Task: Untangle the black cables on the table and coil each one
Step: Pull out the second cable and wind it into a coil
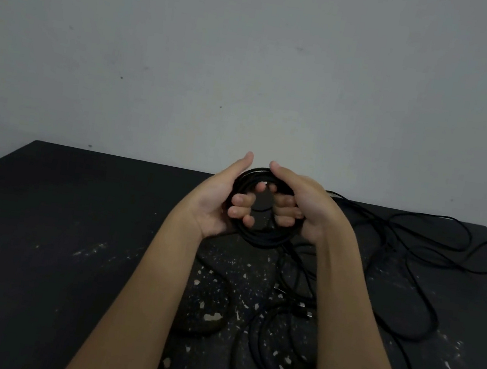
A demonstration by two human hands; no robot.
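Two hands grip one black cable coil (pixel 262 237) above the table (pixel 41 217): left hand (pixel 220 203) curls around its left side, right hand (pixel 305 209) around its right. Loose cables (pixel 421 252) lie tangled on the table, right of and below the hands.

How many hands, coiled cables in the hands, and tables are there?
Hands: 2, left and right
Coiled cable, gripped by both hands: 1
Table: 1
Loose cables on the table: too tangled to count
Total counted: 4
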